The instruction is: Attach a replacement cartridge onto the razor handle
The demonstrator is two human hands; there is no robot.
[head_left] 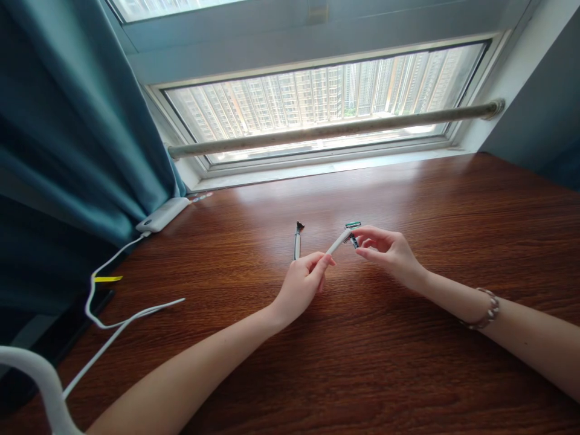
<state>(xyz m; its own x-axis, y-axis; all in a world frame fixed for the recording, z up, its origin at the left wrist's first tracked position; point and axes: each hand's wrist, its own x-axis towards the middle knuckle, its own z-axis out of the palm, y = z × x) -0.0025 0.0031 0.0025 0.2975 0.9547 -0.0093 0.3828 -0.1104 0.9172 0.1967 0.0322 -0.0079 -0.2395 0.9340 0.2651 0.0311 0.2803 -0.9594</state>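
My left hand (302, 283) is closed round the lower end of a white razor handle (338, 244), which points up and to the right. At the handle's top, my right hand (385, 249) pinches a small dark blade head (353, 241) with thumb and fingers. A green-edged blade cartridge (353, 225) lies on the wooden table (408, 374) just beyond my right fingers. A second razor handle (298, 240) with a dark tip lies flat on the table, just left of my left hand. A bracelet (487, 310) sits on my right wrist.
A white power bank (164, 214) rests at the table's back left corner with a white cable (118, 317) trailing off the left edge. A teal curtain (67, 139) hangs at left. A window with a metal rail (335, 128) runs along the far edge.
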